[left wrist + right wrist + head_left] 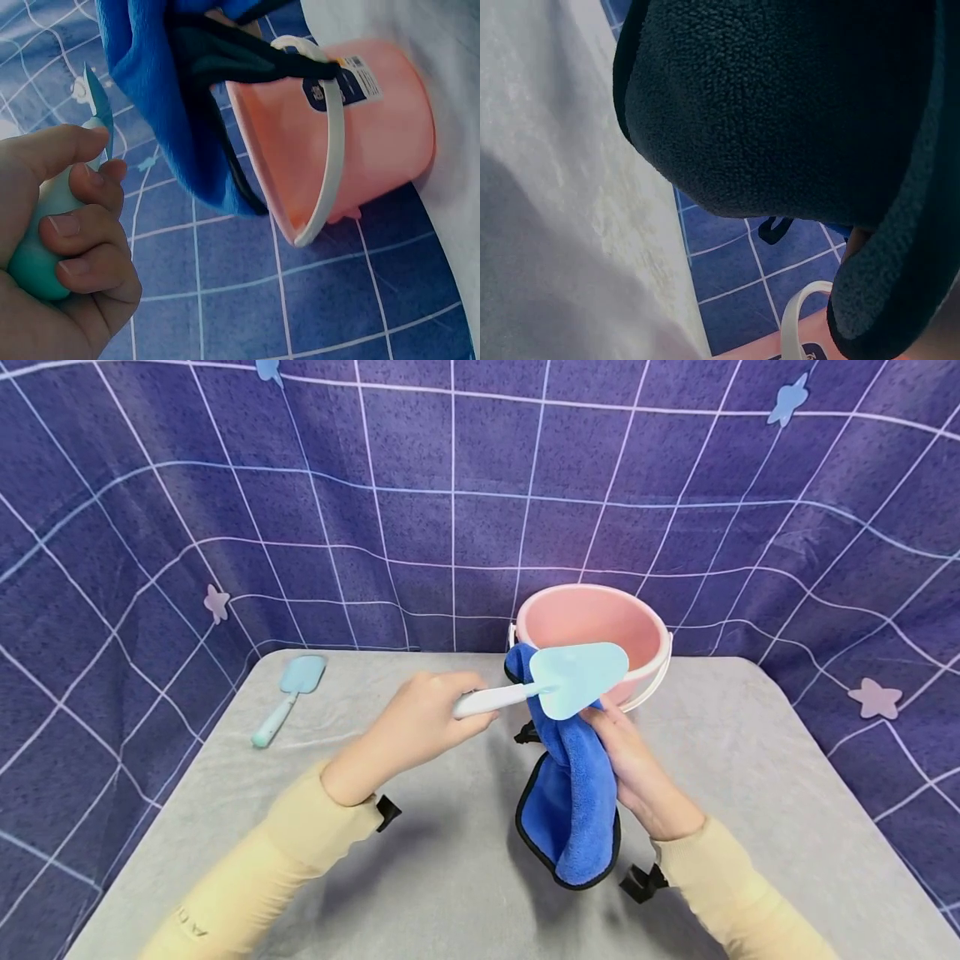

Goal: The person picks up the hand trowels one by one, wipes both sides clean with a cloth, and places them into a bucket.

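Note:
My left hand (416, 722) grips the white-and-green handle of a spatula (581, 677), its light-blue blade pointing right, in front of the cloth's upper part. In the left wrist view the fingers curl round that handle. On the right, my right hand (637, 768) holds a blue towel (581, 810) with black edging, which hangs down above the table. The towel fills much of the right wrist view and hides most of that hand. Whether the blade touches the towel I cannot tell.
A pink bucket (592, 610) with a white handle stands behind the hands at the table's back edge. A second light-blue spatula (302, 675) lies on the grey-covered table (420, 893) at the left. A blue gridded curtain (420, 518) surrounds the table.

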### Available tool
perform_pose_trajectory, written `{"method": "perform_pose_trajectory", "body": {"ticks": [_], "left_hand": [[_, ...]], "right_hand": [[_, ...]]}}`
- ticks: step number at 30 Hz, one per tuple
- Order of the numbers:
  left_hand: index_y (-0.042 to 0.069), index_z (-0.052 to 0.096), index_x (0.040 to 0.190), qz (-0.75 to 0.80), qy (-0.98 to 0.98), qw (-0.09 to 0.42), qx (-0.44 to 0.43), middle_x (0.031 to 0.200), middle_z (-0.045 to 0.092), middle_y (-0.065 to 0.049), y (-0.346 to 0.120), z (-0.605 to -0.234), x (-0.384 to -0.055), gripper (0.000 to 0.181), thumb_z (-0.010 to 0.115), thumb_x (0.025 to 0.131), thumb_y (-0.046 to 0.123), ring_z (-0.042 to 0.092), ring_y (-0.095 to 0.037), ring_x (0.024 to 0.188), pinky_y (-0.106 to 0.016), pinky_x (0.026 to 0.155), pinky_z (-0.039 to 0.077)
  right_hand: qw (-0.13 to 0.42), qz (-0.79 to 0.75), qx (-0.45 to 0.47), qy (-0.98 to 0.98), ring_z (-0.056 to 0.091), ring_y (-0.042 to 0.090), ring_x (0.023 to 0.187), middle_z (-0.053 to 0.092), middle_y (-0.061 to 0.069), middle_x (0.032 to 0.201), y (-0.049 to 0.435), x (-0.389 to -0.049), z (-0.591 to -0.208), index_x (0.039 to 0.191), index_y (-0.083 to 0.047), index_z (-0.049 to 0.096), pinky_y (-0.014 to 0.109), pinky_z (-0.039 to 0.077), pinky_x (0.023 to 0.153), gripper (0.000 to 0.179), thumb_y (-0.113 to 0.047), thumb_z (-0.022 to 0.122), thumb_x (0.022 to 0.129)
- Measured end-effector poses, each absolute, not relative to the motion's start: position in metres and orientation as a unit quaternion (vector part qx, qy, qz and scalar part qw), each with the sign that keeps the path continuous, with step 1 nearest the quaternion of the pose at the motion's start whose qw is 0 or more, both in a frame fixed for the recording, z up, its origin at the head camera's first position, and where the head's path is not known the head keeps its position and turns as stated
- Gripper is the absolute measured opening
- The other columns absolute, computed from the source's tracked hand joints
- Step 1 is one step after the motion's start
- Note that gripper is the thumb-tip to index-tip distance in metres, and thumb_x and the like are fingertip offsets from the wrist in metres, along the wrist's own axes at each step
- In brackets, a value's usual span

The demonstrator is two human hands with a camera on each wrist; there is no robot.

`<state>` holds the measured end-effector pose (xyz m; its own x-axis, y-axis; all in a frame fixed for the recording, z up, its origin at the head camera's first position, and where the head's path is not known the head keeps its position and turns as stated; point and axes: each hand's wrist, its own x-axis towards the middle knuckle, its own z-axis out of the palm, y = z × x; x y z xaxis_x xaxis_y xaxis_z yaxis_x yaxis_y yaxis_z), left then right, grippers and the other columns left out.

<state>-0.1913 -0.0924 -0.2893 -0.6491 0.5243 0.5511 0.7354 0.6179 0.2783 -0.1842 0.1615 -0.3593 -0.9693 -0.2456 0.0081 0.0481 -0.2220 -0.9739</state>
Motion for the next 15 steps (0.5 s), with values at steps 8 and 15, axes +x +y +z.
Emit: {"method": "perform_pose_trajectory", "body": {"ticks": [8,15], "left_hand": [[0.016,0.065,0.079,-0.254,-0.872,0.203,-0.365,0.059,0.051,0.009,-0.082,-0.295,-0.192,0.010,0.073,0.078,0.022,0.042,-0.007,0.050,-0.025,0.047,0.036],[0.016,0.062,0.077,-0.260,-0.871,0.197,-0.368,0.059,0.050,0.008,-0.077,-0.305,-0.196,0.011,0.073,0.078,0.020,0.041,-0.008,0.050,-0.024,0.047,0.035]], "right_hand": [[0.101,-0.795,-0.043,0.597,0.043,0.005,0.117,0.047,-0.004,0.128,0.160,-0.187,-0.358,0.129,-0.019,0.041,0.021,0.036,0.100,0.039,-0.041,0.045,0.098],[0.097,-0.800,-0.030,0.591,0.046,0.005,0.114,0.050,-0.005,0.125,0.162,-0.186,-0.355,0.128,-0.018,0.043,0.021,0.037,0.099,0.039,-0.042,0.046,0.097]]}}
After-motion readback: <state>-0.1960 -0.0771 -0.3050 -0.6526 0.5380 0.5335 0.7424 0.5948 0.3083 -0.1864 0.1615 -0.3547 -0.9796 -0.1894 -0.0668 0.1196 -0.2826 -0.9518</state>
